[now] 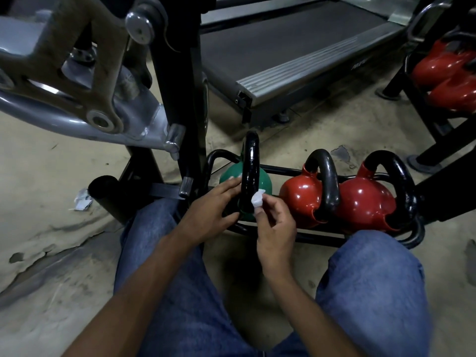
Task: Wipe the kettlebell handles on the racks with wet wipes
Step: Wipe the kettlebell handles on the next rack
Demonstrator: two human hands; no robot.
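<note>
At the left end of the rack (316, 239) the green kettlebell (265, 180) is hemmed by a black upright post (180, 99) just to its left, the narrow gap to the nearest red kettlebell (298, 197) is filled by the right hand (277, 228) pinching a wet wipe (257, 199), and the floor (247, 292) before the front rail lies open.

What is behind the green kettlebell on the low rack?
Behind the green kettlebell runs the rack's black rear bar, then bare floor and a treadmill. Its black handle hides the spot straight behind.
</note>
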